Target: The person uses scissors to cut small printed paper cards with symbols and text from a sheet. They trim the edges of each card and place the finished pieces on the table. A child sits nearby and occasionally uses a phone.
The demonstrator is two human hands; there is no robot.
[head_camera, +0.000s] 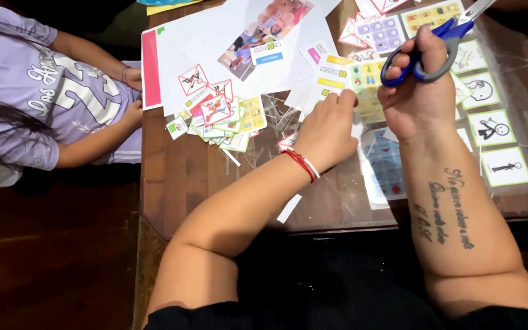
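Both hands met over the wooden table (184, 177), forearms reaching in from the near edge. Left hand (328, 131), a red-and-white bracelet (302, 164) on its wrist, lay knuckles-up with the fingers curled down onto a laminated sheet (368, 98), pinning its near-left edge. Right hand (420, 91), just beside it, gripped blue-handled scissors (435, 49), thumb and fingers through the loops, the grey blades running up and away to the right; how far the blades were parted could not be told. So the sheet sat directly under and between the two hands, touching the left fingertips, with the scissors above its far side.

Nearer the person, a white paper strip (289, 208) lay alone on the bare wood. Under the right wrist lay a blue-printed card (387, 166). Right of the forearm, a clear sheet held green-bordered cards (507, 166) in a column.

Left of the hands, well apart from them, sat a loose pile of cut cards (215, 116), several with red crossed-out triangles on top. Beyond lay large white sheets (215, 36), one bearing a photo print (264, 33).

At the far left a second person in a lilac shirt (44, 91) sat by the table's end, hands held close to the body.
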